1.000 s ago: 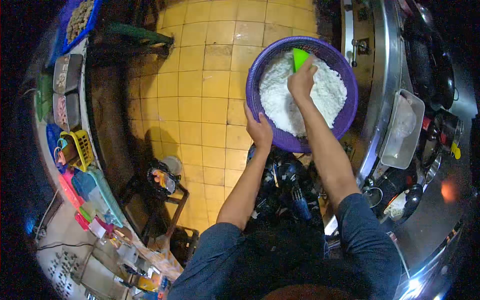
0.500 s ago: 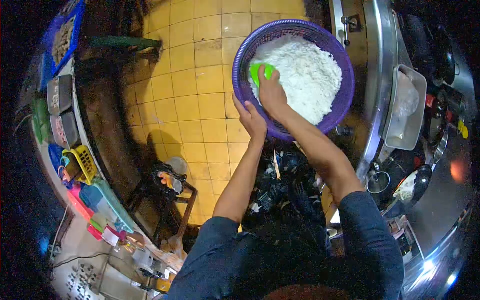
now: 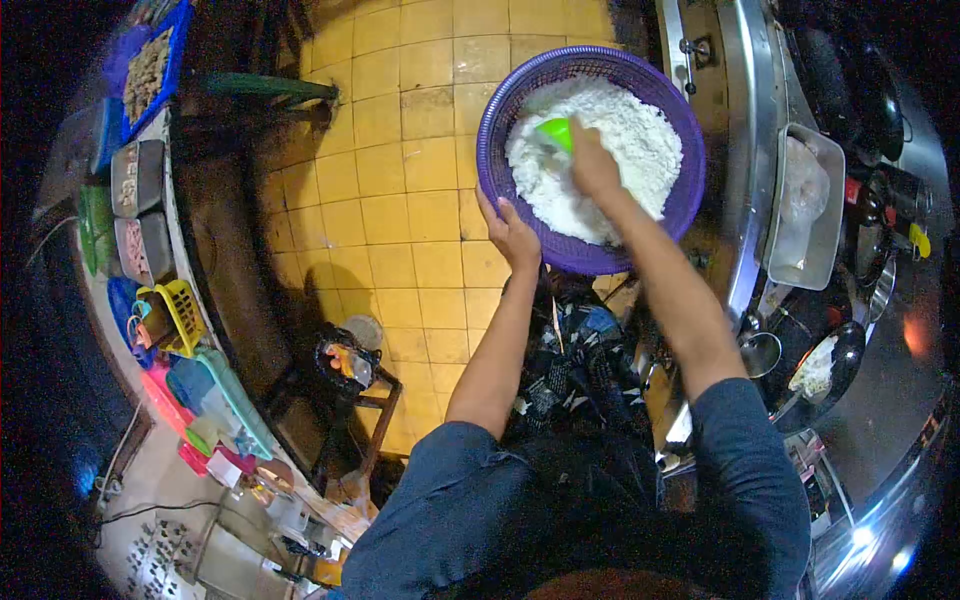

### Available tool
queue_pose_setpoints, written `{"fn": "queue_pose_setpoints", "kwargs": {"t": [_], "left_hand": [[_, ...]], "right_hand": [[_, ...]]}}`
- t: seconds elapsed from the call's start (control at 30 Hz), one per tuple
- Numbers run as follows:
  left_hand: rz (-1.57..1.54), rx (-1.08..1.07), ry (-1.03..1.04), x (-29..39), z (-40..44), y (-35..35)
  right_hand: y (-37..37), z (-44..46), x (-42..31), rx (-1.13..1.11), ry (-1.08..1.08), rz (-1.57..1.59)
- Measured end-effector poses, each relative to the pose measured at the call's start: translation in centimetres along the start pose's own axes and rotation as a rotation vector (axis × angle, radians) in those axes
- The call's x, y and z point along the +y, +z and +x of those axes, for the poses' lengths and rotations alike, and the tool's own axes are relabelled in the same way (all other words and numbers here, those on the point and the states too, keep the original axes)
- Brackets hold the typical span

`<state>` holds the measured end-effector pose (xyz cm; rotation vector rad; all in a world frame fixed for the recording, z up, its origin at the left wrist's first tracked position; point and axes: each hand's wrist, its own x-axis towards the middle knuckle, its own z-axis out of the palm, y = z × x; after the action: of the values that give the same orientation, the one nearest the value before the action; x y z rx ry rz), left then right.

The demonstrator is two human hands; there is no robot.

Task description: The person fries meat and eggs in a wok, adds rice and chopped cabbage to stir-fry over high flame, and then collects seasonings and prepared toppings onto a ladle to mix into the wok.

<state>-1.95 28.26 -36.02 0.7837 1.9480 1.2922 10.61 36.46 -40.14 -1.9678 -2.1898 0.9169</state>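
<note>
A purple plastic basket (image 3: 692,205) with mesh walls is ahead of me, holding a wide heap of white rice (image 3: 640,135), as it looks. My left hand (image 3: 514,236) grips the basket's near left side, thumb by the rim and fingers along the outer wall. Inside the basket, my right hand (image 3: 594,165) is closed on a bright green plastic scoop (image 3: 556,132). The scoop is tilted at the rice left of the heap's middle; its handle is hidden by the hand, which is slightly blurred.
Steel counter edge (image 3: 750,150) runs along the right, with a pale tub (image 3: 808,205) and a black wok (image 3: 840,365) holding white food. At left, a ledge carries metal containers (image 3: 137,180), a yellow basket (image 3: 182,318) and a teal tray (image 3: 238,405). Yellow tiles (image 3: 380,220) cover the floor.
My right hand has moved right across the rice with the green scoop, which has turned. My left hand stays on the basket. The whole view has shifted slightly.
</note>
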Motion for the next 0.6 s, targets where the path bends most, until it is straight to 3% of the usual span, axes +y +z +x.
{"fn": "queue_pose_setpoints", "kwargs": {"t": [0.03, 0.13, 0.3, 0.37, 0.4, 0.43, 0.5, 0.57, 0.6], "left_hand": [[-0.017, -0.002, -0.003, 0.0, 0.1, 0.1], [-0.013, -0.016, -0.024, 0.6, 0.6, 0.4], [0.131, 0.023, -0.013, 0.1, 0.2, 0.2], [0.103, 0.039, 0.027, 0.0, 0.4, 0.5], [0.058, 0.026, -0.009, 0.3, 0.2, 0.4], [0.016, 0.008, -0.045, 0.6, 0.0, 0.2], [0.046, -0.010, -0.139, 1.8, 0.0, 0.1], [0.070, 0.027, -0.104, 1.6, -0.3, 0.2], [0.015, 0.045, -0.062, 1.2, -0.3, 0.3]], "right_hand": [[1.1, 0.1, -1.6, 0.137, 0.050, -0.087], [2.3, -3.3, -5.9, -0.035, -0.075, -0.227], [-1.1, -7.7, -3.2, -0.231, -0.178, -0.202], [-2.9, -7.0, -1.6, -0.475, -0.191, -0.178], [-3.2, -5.6, -0.2, -0.466, -0.235, -0.114], [-4.2, -2.8, 0.7, -0.692, -0.257, -0.150], [-8.8, -0.5, -1.5, -0.863, 0.045, -0.063], [-6.0, 0.8, 0.2, -0.340, -0.126, -0.094], [-4.5, 0.4, 0.1, -0.125, -0.071, -0.154]]}}
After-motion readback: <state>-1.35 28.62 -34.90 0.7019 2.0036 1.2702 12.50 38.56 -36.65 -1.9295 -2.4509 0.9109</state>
